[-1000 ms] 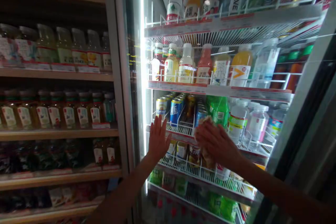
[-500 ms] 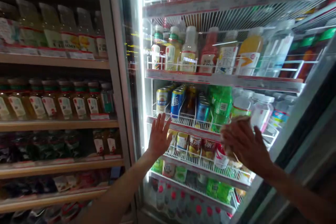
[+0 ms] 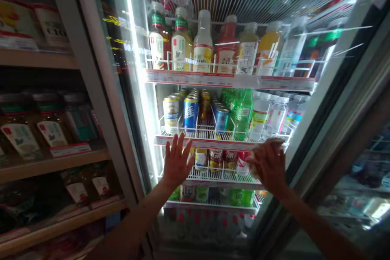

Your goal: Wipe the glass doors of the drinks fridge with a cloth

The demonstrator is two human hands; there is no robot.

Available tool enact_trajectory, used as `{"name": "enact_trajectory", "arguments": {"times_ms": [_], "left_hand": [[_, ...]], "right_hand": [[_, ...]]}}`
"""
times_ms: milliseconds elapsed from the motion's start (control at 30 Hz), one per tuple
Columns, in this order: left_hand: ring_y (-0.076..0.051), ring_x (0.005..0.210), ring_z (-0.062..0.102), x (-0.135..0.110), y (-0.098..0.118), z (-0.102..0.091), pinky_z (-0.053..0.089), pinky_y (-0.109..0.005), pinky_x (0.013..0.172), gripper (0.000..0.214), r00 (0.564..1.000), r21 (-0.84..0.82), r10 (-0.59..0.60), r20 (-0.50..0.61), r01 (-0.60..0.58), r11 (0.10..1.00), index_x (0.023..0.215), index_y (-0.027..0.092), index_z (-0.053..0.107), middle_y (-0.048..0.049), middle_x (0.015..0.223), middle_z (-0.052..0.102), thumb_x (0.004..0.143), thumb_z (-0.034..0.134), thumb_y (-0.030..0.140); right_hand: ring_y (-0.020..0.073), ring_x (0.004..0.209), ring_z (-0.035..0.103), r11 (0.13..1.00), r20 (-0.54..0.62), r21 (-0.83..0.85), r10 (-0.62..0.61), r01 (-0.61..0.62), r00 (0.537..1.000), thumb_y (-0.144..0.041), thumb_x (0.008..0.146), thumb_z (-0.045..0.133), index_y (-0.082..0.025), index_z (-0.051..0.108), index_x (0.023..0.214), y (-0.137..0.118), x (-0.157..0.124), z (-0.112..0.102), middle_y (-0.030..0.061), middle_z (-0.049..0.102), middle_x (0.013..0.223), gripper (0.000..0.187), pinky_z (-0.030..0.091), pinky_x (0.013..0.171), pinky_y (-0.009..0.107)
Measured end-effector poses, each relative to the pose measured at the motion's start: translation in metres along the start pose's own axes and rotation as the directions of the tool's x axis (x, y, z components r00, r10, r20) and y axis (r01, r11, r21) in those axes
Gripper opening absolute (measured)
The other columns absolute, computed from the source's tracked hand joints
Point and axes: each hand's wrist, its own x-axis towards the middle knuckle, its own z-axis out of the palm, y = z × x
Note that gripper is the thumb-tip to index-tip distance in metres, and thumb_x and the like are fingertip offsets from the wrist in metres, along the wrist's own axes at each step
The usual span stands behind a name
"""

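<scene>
My left hand (image 3: 176,163) is raised, fingers spread, in front of the glass door (image 3: 117,55) of a lit drinks fridge. Whether its palm touches the glass cannot be told. Farther right, my right hand (image 3: 271,172) holds a crumpled brownish cloth (image 3: 258,155) against or close to the same door. Behind the glass, a blue can (image 3: 190,113) and a white-and-yellow can (image 3: 171,114) stand above my left fingertips. A green bottle (image 3: 243,113) and a clear bottle (image 3: 260,120) show above the cloth. My right fingers partly cover the cloth.
Juice bottles (image 3: 203,44) line the upper wire shelf, and more cans (image 3: 216,160) sit lower down. To the left are wooden-edged shelves (image 3: 55,164) with bottles. A metal door frame (image 3: 323,130) runs along the right, with another glass-fronted section beyond.
My view has shifted right and squared up to the fridge, so less of the left shelving shows. The right hand with the cloth appears nearer to my left hand, which stays spread.
</scene>
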Motion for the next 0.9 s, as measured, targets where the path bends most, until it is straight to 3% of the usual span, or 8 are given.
{"name": "enact_trajectory", "arguments": {"times_ms": [100, 300, 400, 533, 600, 733, 800, 900], "left_hand": [[-0.029, 0.14, 0.01, -0.002, -0.001, -0.001, 0.02, -0.053, 0.111, 0.073, 1.0, -0.008, 0.007, 0.013, -0.007, 1.0, 0.145, 0.023, 0.011, -0.0119, 0.152, 0.012, 0.084, 0.05, 0.023], [-0.026, 0.139, 0.013, -0.009, -0.013, -0.01, 0.021, -0.048, 0.112, 0.061, 0.99, -0.006, 0.068, 0.127, -0.067, 0.998, 0.141, 0.024, 0.027, -0.0094, 0.149, 0.026, 0.084, 0.049, 0.023], [-0.025, 0.139, 0.015, -0.025, -0.017, -0.018, 0.022, -0.049, 0.112, 0.056, 0.974, 0.023, 0.088, 0.21, -0.095, 0.995, 0.138, 0.021, 0.033, -0.0088, 0.147, 0.03, 0.083, 0.047, 0.02], [-0.024, 0.139, 0.018, -0.048, -0.025, -0.033, 0.025, -0.047, 0.111, 0.054, 0.922, 0.012, 0.14, 0.36, -0.155, 0.988, 0.135, 0.02, 0.039, -0.0079, 0.147, 0.032, 0.081, 0.046, 0.017], [-0.023, 0.139, 0.021, -0.048, -0.029, -0.043, 0.024, -0.047, 0.111, 0.053, 0.883, -0.008, 0.162, 0.44, -0.177, 0.984, 0.134, 0.019, 0.04, -0.0075, 0.146, 0.032, 0.081, 0.045, 0.015], [-0.02, 0.136, 0.029, -0.026, -0.038, -0.06, 0.024, -0.045, 0.112, 0.05, 0.826, -0.053, 0.155, 0.542, -0.15, 0.987, 0.13, 0.018, 0.044, -0.0084, 0.146, 0.033, 0.08, 0.041, 0.011], [-0.021, 0.134, 0.033, -0.014, -0.041, -0.065, 0.025, -0.045, 0.111, 0.049, 0.825, -0.082, 0.141, 0.548, -0.115, 0.99, 0.129, 0.017, 0.045, -0.0086, 0.145, 0.034, 0.08, 0.041, 0.012], [-0.023, 0.133, 0.034, -0.012, -0.045, -0.071, 0.027, -0.046, 0.11, 0.048, 0.832, -0.081, 0.107, 0.544, -0.075, 0.994, 0.127, 0.017, 0.047, -0.0088, 0.145, 0.035, 0.08, 0.042, 0.012]], "right_hand": [[0.0256, 0.139, 0.021, 0.995, -0.018, -0.027, -0.095, 0.095, 0.995, -0.023, 0.084, 0.049, -0.03, 0.029, 0.14, -0.026, 0.019, 0.002, 0.0056, 0.021, 0.152, 0.06, 0.022, 0.111, 0.053], [0.034, 0.139, 0.017, 0.979, -0.235, -0.078, 0.164, -0.187, 0.958, -0.032, 0.087, 0.043, -0.021, 0.026, 0.142, -0.011, 0.144, -0.01, 0.0135, 0.021, 0.151, 0.059, 0.02, 0.106, 0.062], [0.0299, 0.141, 0.012, 0.997, -0.077, -0.003, -0.077, 0.077, 0.994, -0.03, 0.085, 0.046, -0.025, 0.037, 0.137, -0.06, 0.11, 0.011, 0.0078, 0.028, 0.149, 0.053, 0.018, 0.11, 0.057], [0.017, 0.139, 0.022, 0.823, 0.07, 0.173, -0.558, 0.541, 0.827, -0.02, 0.084, 0.047, -0.029, 0.046, 0.129, -0.103, 0.061, 0.027, -0.0022, 0.043, 0.141, 0.046, 0.014, 0.116, 0.045], [0.0171, 0.137, 0.026, 0.84, 0.063, 0.178, -0.53, 0.513, 0.846, -0.022, 0.086, 0.047, -0.031, 0.043, 0.131, -0.092, 0.087, 0.017, -0.0024, 0.044, 0.14, 0.046, 0.014, 0.115, 0.048], [0.0281, 0.141, 0.014, 0.996, -0.114, 0.09, 0.011, -0.001, 0.993, -0.039, 0.091, 0.039, -0.022, 0.033, 0.139, -0.056, 0.181, -0.009, 0.0085, 0.027, 0.15, 0.051, 0.009, 0.109, 0.062], [0.0262, 0.142, 0.005, 0.994, -0.036, 0.111, 0.007, -0.003, 0.999, -0.038, 0.092, 0.035, -0.022, 0.026, 0.14, -0.058, 0.191, -0.007, 0.0063, 0.016, 0.153, 0.052, 0.007, 0.11, 0.06], [0.021, 0.142, 0.005, 0.935, 0.088, 0.264, -0.269, 0.238, 0.959, -0.026, 0.092, 0.033, -0.025, 0.028, 0.139, -0.092, 0.138, 0.014, 0.0019, 0.022, 0.152, 0.047, 0.008, 0.112, 0.057]]}}
